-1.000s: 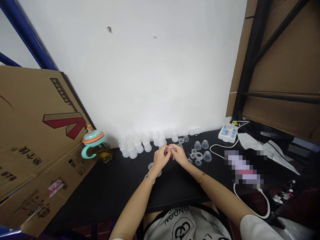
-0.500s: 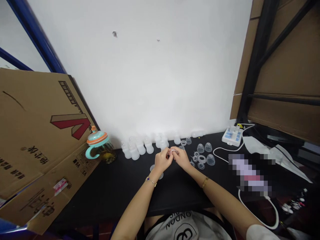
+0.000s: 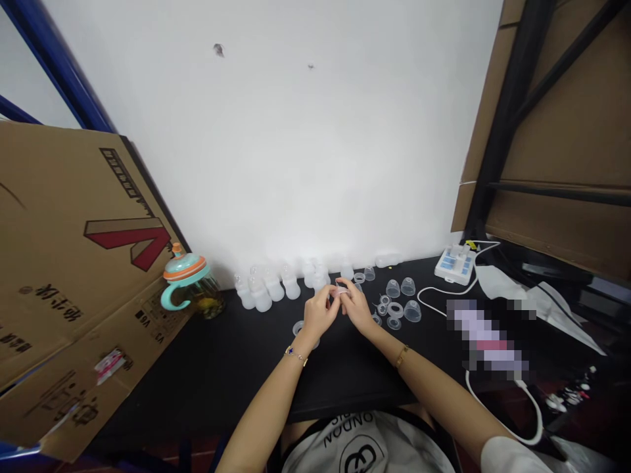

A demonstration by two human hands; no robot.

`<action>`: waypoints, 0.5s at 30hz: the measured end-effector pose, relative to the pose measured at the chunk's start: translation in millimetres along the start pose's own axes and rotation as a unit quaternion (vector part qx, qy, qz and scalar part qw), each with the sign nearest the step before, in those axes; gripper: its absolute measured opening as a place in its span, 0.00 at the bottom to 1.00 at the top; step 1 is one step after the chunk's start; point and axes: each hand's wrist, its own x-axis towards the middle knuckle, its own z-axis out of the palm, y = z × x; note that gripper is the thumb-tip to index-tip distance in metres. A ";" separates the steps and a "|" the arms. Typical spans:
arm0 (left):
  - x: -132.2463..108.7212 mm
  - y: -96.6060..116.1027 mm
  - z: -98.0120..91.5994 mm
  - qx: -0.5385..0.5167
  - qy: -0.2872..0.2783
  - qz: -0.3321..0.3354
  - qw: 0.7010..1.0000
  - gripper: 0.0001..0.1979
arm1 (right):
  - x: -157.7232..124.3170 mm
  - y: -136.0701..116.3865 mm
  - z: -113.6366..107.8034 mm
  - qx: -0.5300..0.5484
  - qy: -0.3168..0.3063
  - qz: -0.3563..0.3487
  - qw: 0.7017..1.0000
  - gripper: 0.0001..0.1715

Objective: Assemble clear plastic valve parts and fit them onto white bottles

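Fingers [image 3: 325, 293] of the left hand [image 3: 318, 314] and right hand [image 3: 357, 309], curled close, pinch 1 small translucent part [image 3: 340, 290].

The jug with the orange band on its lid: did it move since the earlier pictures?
No. The jug stands in the same spot beside the cardboard box; only the whole view shifted a bit.
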 end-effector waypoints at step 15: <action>2.0 3.0 1.7 -0.050 -0.029 -0.032 0.998 0.17 | 8.8 19.2 5.0 0.061 -0.024 0.048 0.997 0.35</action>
